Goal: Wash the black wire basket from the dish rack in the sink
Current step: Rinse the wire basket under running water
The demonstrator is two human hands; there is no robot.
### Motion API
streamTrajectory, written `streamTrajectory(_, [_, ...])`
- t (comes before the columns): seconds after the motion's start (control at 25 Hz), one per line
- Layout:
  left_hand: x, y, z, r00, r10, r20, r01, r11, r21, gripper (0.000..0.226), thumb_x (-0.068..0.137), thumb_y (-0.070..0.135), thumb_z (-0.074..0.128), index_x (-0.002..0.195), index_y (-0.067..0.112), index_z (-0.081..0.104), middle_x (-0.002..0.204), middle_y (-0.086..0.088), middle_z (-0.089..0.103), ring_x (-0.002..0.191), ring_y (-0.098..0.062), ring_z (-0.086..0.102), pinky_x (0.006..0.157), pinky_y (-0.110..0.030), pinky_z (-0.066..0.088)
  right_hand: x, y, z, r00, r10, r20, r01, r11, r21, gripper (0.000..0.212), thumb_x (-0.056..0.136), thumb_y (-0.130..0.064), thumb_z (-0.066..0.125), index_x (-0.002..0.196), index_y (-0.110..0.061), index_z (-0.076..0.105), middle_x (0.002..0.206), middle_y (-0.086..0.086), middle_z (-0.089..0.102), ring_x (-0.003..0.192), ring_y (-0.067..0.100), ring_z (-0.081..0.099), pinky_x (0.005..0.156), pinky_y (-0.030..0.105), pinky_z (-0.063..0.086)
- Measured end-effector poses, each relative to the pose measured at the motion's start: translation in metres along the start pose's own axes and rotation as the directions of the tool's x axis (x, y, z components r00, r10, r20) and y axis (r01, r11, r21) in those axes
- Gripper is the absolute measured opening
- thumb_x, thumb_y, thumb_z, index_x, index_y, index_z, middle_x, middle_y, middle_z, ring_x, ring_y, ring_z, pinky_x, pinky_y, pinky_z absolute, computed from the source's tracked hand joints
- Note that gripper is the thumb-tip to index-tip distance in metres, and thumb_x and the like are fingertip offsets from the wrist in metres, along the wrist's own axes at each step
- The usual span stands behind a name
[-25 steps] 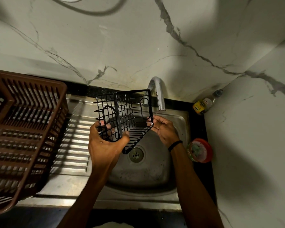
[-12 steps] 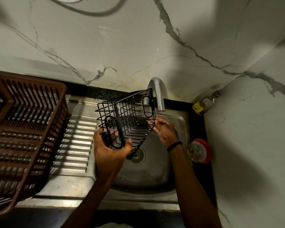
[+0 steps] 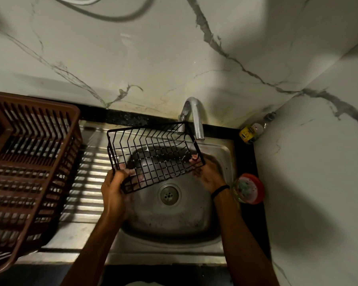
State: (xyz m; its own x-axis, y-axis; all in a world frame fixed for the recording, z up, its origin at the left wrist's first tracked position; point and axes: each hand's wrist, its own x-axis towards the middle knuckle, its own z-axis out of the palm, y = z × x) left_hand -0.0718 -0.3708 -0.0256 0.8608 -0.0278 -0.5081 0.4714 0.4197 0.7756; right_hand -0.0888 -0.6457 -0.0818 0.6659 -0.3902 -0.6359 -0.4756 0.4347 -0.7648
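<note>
The black wire basket (image 3: 153, 155) hangs over the steel sink (image 3: 225, 153), its flat grid facing me, just below the spout of the chrome tap (image 3: 195, 118). My left hand (image 3: 114, 188) grips its lower left corner, fingers showing through the wires. My right hand (image 3: 207, 174) holds the lower right corner with the thumb over the rim wire. I cannot tell whether water is running. The brown plastic dish rack (image 3: 27, 172) stands at the left on the drainboard.
The ribbed steel drainboard (image 3: 87, 182) lies between rack and bowl. The drain (image 3: 169, 195) sits in the bowl's middle. A small yellow-labelled bottle (image 3: 253, 129) stands in the back right corner, and a red-rimmed tub (image 3: 249, 188) rests on the black counter at the right. Marble walls close off back and right.
The basket has been turned from tilted on edge to lying flatter and wider over the bowl. My left hand has dropped to its lower left corner; my right hand stays at the right corner.
</note>
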Motion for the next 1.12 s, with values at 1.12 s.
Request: streamTrajectory(1.12, [0.038, -0.02, 0.1, 0.878, -0.406, 0.253, 0.39, 0.914, 0.112, 0.056, 0.106, 0.052, 0.037, 0.129, 0.008, 0.063, 0.118, -0.02, 0.073, 0.102, -0.036, 0.072, 0.085, -0.046, 0.06, -0.012, -0.007, 0.032, 0.985, -0.169, -0.026, 0.166, 0.982, -0.088, 0.026, 0.091, -0.012, 0.06, 0.111, -0.023, 0.069, 0.111, 0.01, 0.071, 0.099, 0.03, 0.07, 0.082, 0.043, 0.058])
